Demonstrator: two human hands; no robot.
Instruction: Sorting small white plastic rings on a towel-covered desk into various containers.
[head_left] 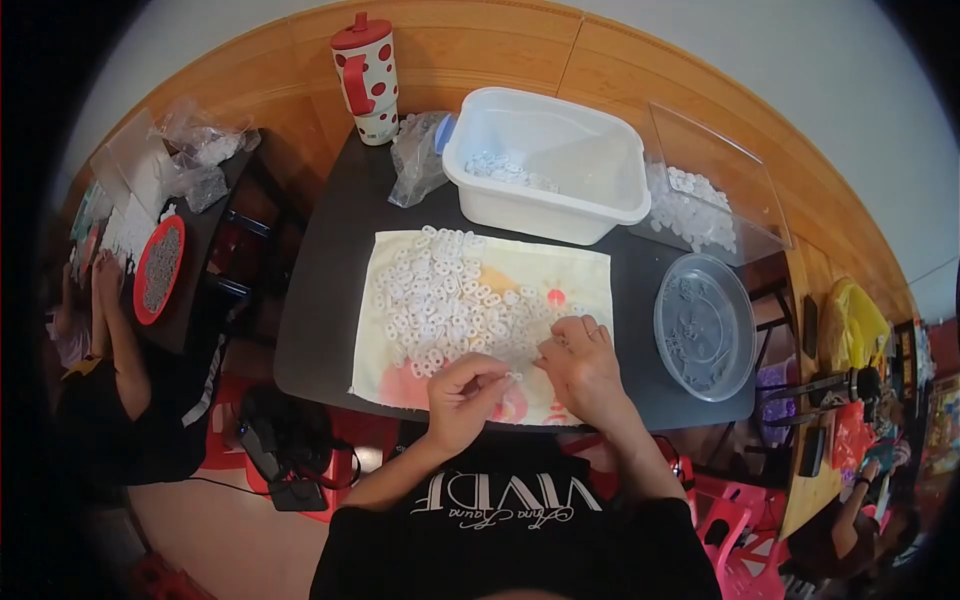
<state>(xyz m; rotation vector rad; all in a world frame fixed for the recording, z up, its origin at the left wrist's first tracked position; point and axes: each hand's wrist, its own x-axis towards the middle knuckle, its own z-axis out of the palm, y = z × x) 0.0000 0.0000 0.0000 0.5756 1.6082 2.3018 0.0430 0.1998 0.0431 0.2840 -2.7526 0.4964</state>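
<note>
My left hand is closed, thumb and fingers pinching a small white two-holed plastic piece. Just to its right, my right hand has its fingers bent together over the cloth. Whatever those fingertips hold is too small to make out. Beneath both hands lies a pale yellow printed cloth. A loose pile of white two-holed pieces covers its left and middle, beyond my hands. At the right, a round clear tub contains small parts, perhaps metal.
Behind the cloth stands a white basin with some white pieces inside. Beside it are a clear box of white parts, a plastic bag and a spotted tumbler. Another person's hands work near a red tray at left.
</note>
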